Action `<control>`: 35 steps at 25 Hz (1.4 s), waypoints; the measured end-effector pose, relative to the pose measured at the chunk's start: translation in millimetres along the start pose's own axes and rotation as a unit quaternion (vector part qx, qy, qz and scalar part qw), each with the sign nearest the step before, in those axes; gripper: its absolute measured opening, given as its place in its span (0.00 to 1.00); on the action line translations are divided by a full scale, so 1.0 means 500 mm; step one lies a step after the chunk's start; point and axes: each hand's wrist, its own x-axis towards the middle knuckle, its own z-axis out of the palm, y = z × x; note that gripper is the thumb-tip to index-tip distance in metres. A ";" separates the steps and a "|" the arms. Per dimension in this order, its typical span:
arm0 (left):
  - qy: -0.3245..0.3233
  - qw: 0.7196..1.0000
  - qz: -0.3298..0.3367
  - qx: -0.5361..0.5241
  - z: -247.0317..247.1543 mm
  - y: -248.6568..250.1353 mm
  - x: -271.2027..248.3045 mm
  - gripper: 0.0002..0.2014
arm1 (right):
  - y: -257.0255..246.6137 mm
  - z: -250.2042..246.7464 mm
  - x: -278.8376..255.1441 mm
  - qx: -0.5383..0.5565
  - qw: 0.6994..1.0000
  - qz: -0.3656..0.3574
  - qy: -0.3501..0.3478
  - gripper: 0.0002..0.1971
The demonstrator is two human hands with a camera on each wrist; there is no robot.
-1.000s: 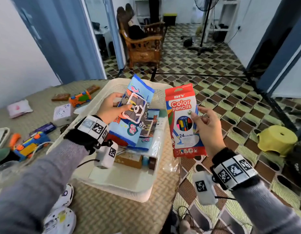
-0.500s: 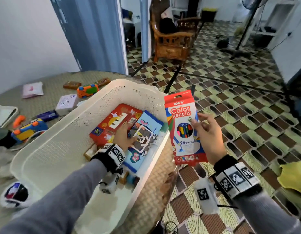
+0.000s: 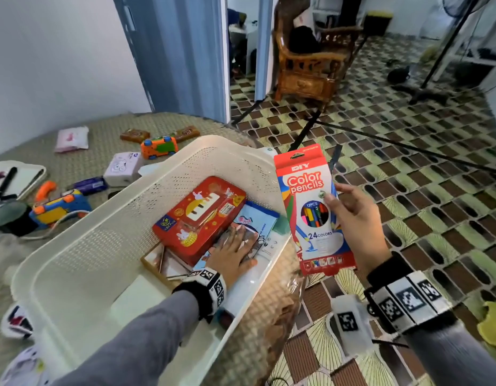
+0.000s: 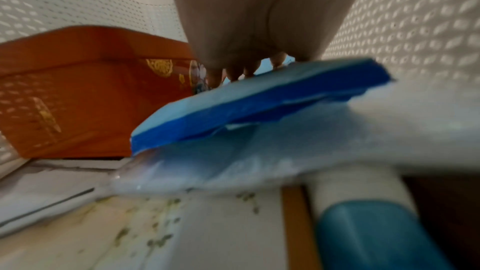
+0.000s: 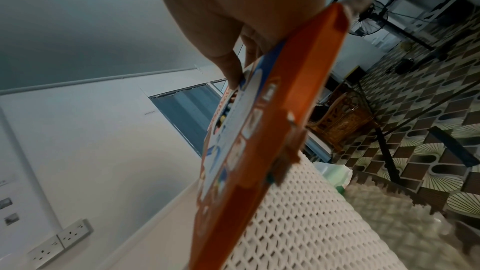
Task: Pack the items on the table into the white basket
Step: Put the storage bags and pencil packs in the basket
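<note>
The white basket (image 3: 82, 254) sits on the woven table, holding a red tin case (image 3: 198, 215) and a blue cartoon wipes pack (image 3: 258, 221). My left hand (image 3: 235, 253) lies flat with straight fingers on the blue pack (image 4: 259, 97), pressing it down beside the red tin (image 4: 78, 93). My right hand (image 3: 352, 218) holds the red color pencils box (image 3: 311, 207) upright just off the basket's right rim, thumb on its front. In the right wrist view the pencil box (image 5: 259, 130) is pinched between thumb and fingers above the basket wall (image 5: 298, 223).
On the table left of the basket lie an orange toy car (image 3: 159, 146), a white box (image 3: 123, 168), a pink pack (image 3: 71, 139), a blue-orange toy (image 3: 57, 207) and brown bars (image 3: 135, 135). A wooden chair (image 3: 311, 65) stands on the patterned floor beyond.
My left hand has lowered the blue wipes pack into the basket and now presses it flat. The right hand still holds the pencil box beside the basket.
</note>
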 end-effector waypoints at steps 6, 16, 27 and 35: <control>-0.009 1.000 -0.005 0.027 0.012 -0.009 0.015 0.33 | -0.050 0.034 0.025 -0.012 0.999 -0.033 -0.042 0.08; 0.234 0.942 0.023 -0.240 -0.202 -0.050 -0.070 0.22 | -0.155 0.123 0.102 -0.070 0.973 -0.131 -0.178 0.08; 0.364 0.892 -0.189 -0.192 -0.304 -0.277 -0.154 0.16 | -0.137 0.292 0.249 -0.237 0.819 -0.241 -0.464 0.11; 0.351 0.884 -0.179 -0.253 -0.310 -0.294 -0.159 0.11 | -0.083 0.392 0.237 -0.459 0.496 -0.305 -0.670 0.14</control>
